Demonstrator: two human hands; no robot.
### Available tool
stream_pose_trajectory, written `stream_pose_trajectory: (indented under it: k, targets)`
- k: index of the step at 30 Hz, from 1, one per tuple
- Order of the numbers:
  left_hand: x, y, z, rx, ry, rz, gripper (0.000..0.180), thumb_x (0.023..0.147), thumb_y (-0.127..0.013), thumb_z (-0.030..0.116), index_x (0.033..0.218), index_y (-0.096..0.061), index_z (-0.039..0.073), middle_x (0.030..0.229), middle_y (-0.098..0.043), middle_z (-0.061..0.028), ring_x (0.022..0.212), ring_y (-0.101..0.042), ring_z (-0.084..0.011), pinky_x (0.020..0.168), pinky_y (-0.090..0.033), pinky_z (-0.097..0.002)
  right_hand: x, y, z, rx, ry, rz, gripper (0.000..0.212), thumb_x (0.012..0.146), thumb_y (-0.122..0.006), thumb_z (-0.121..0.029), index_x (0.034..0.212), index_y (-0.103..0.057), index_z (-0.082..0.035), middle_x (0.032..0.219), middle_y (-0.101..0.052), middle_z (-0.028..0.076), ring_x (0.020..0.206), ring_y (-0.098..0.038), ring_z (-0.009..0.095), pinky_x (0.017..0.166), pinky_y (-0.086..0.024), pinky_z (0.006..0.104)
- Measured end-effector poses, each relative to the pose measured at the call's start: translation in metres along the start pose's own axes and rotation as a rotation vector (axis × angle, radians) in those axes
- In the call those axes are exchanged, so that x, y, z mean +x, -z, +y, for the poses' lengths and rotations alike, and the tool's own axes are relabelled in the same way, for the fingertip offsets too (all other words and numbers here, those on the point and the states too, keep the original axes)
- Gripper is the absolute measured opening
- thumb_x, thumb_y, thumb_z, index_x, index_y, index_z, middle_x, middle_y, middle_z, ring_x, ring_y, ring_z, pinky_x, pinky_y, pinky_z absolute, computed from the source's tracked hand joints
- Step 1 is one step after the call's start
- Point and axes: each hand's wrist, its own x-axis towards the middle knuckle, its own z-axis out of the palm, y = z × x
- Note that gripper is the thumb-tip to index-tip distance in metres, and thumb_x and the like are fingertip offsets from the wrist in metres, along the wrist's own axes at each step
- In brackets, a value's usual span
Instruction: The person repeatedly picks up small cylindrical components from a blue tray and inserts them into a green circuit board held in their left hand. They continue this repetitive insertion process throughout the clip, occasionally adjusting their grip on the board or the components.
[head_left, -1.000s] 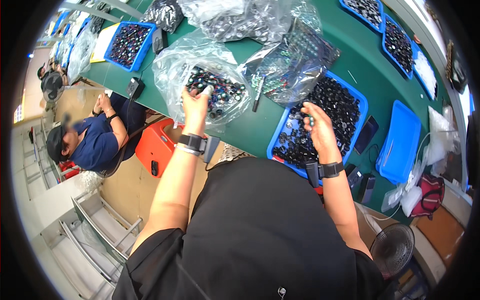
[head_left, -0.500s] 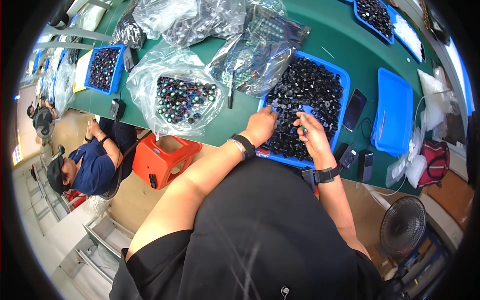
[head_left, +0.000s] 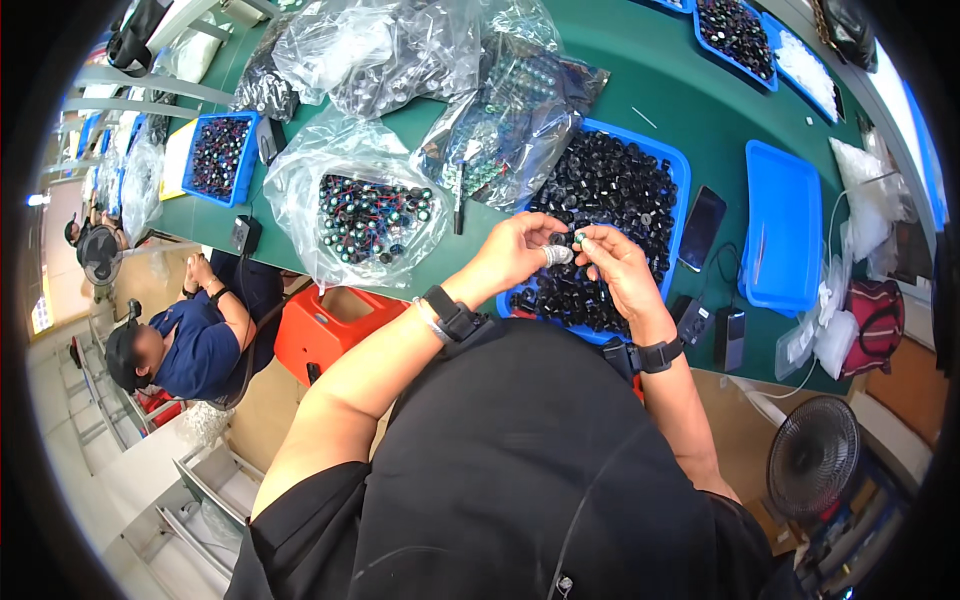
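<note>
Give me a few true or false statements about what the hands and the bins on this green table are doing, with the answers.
1. Both hands meet over the blue tray of black parts. True.
2. The left hand and right hand pinch a small dark part together. True.
3. The clear bag of parts lies right of the tray. False: it lies left.
4. The blue lid is piled with parts. False: it shows none.
5. A fan stands on the table. False: it stands below the table edge.
</note>
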Motion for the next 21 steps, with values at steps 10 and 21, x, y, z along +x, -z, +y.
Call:
stream_pose_trajectory:
  k: [10,21]
  targets:
    - [-0.010,0.013,0.028,-0.313,0.145,-0.074,0.043,0.082,-0.065,0.002,0.123,-0.052,-0.004,0.105,-0.063,-0.0090,0.094,-0.060,-0.0125,0.086,-0.047,-0.0257,0.002,-0.014,-0.018,-0.093,0.124,-0.056,0.015,0.089,-0.061,-0.013,0.102,-0.061,-0.006,0.086,-0.061,-0.003,0.074,-0.053,0.005,0.060,-0.039,0.0180]
    - [-0.011,0.007,0.031,-0.417,0.155,-0.028,0.045,0.082,-0.064,0.003,0.124,-0.051,-0.006,0.107,-0.062,-0.0104,0.097,-0.058,-0.0131,0.086,-0.045,-0.0256,0.007,-0.017,-0.012,-0.165,0.064,-0.003,0.008,0.087,-0.062,-0.009,0.094,-0.058,-0.005,0.076,-0.059,-0.001,0.066,-0.053,0.006,0.055,-0.039,0.0187]
